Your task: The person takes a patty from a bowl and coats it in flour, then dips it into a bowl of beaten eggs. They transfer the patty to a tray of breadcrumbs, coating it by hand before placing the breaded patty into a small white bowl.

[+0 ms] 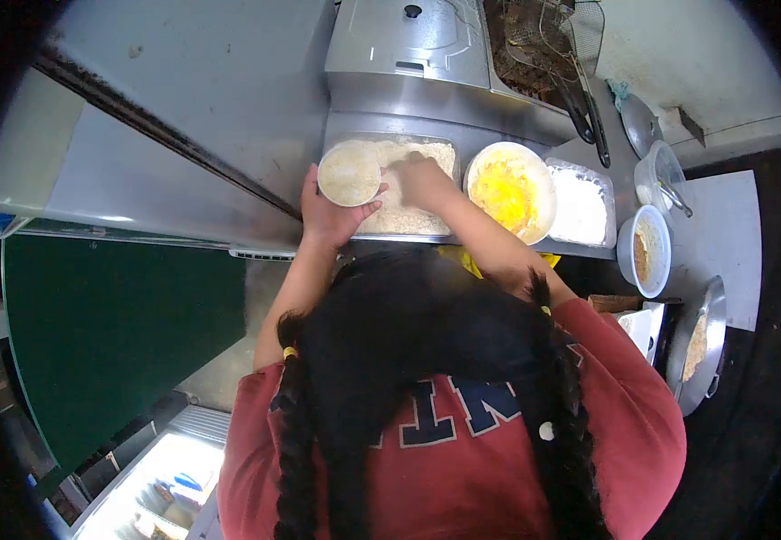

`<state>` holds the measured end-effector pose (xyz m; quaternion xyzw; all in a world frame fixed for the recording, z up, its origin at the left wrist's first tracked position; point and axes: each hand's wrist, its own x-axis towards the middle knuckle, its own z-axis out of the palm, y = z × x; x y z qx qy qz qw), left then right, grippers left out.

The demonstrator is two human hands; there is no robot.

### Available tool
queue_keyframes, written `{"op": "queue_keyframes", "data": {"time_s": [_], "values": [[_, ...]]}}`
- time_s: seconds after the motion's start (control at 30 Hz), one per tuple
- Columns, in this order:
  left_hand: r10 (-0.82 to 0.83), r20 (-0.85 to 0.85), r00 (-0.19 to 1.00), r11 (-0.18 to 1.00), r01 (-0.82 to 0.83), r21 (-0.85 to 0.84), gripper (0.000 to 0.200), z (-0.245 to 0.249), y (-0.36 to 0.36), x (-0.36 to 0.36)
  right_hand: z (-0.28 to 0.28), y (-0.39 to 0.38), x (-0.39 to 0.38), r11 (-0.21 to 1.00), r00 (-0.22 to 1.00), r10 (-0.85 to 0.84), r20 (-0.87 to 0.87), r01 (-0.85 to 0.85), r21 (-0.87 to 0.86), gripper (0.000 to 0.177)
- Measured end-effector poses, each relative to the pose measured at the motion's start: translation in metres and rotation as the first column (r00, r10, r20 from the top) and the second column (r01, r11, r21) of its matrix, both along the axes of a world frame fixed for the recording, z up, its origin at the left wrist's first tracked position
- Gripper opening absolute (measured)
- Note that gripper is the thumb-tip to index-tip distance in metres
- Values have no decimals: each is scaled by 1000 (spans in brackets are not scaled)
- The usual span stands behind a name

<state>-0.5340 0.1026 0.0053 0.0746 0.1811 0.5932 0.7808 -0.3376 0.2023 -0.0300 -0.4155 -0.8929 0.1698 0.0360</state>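
My left hand (pixel 329 214) is closed around a small, round, pale bowl (pixel 349 175), thumb on one side and fingertips on the other. Its inside looks pale and crumb-coloured; I cannot make out what it holds. The bowl is over the left end of a metal tray of breadcrumbs (pixel 416 220). Above the middle of that tray is my right hand (pixel 423 183), smeared by motion, so its fingers and anything in them do not show clearly. Just right of the tray stands a white bowl of yellow beaten egg (pixel 506 191), and beyond it a tray of white flour (pixel 579 205).
Behind the trays are a lidded steel fryer (pixel 408 45) and wire frying baskets (pixel 543 31) with black handles jutting forward. To the right stand a white tub (pixel 644 252), a clear container (pixel 659 175) and a metal pan (pixel 698 346). A steel cabinet wall (pixel 219 99) bounds the left.
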Motion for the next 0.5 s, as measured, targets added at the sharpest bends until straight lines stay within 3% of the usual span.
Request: {"op": "queue_keyframes", "data": {"time_s": [0.03,0.07,0.13,0.17,0.23,0.27,0.33,0.37,0.5], "values": [[2,-1,1000,1000,-2,1,76,-1,1,0,-6,5,-1,999,992,33,-120,-35,-15,57],[-3,-1,1000,1000,3,8,77,-1,1,0,-11,7,-2,999,992,36,-120,-38,-14,57],[-4,0,1000,1000,4,11,77,-1,-1,0,-6,4,-7,995,911,-81,-404,94,12,53],[8,-10,1000,1000,-8,-9,77,-1,-2,0,-5,2,-5,996,912,-78,-403,91,11,53],[17,-22,1000,999,-17,-28,77,2,-4,2,-4,0,3,993,881,114,-459,-89,75,47],[11,-41,999,999,-13,-33,77,4,-5,1,-2,1,11,993,880,115,-460,-90,77,47],[18,-58,998,999,-20,-33,77,4,-4,0,30,0,25,973,996,-28,-81,9,-229,44],[17,-52,999,999,-19,-31,77,3,-4,-1,41,-3,28,960,984,-156,-87,130,-250,44],[-7,-33,999,1000,7,2,77,-3,-3,-2,25,0,34,977,983,-120,-137,92,-190,50]]}}
